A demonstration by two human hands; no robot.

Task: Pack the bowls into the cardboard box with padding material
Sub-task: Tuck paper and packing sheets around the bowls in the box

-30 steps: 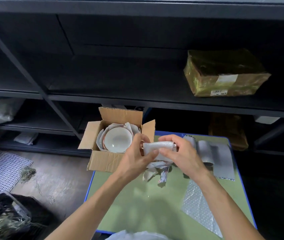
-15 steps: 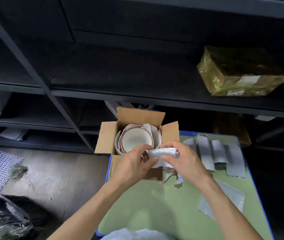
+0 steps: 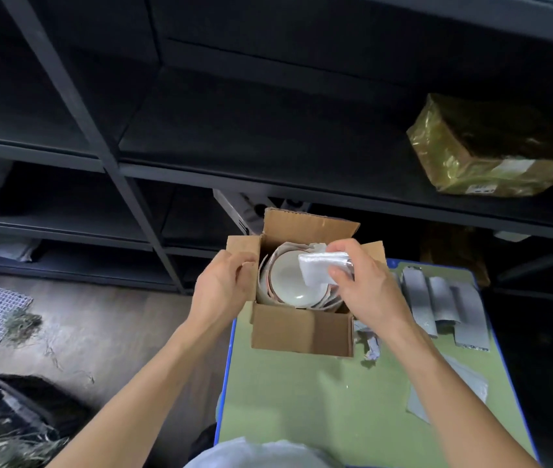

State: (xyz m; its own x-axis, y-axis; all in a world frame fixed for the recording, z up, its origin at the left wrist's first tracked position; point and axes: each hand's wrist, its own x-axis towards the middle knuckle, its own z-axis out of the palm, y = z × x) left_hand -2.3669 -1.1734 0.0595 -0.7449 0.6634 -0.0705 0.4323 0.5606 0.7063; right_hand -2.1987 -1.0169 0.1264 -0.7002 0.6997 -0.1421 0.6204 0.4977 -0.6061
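**Foam pad held over the bowls in the open box**

The cardboard box point(image 3: 302, 334) stands at the far left corner of the bench point(image 3: 302, 410), all of its flaps turned up or out. Inside it lies a pale bowl point(image 3: 286, 280) with a brownish rim, mouth up, nested in layers of white wrapping. More rims show beneath it, too tightly stacked to count.

The left hand point(image 3: 221, 288) grips the box's left flap, with its fingers point(image 3: 231, 265) curled round the cardboard edge. The right hand point(image 3: 366, 292) pinches a folded white foam pad point(image 3: 319, 266) between thumb and fingers. It holds the pad just above the right side of the bowl, over the box opening.

On the bench just right of the box lies a crumpled scrap of wrapping point(image 3: 367, 346). Grey padding strips point(image 3: 443, 305) lie side by side along the far right edge. A sheet of bubble wrap point(image 3: 450, 390) lies nearer, by the right edge.

Behind the bench stand dark metal shelves point(image 3: 268, 177), and one of them carries a parcel wrapped in gold film point(image 3: 484, 150).
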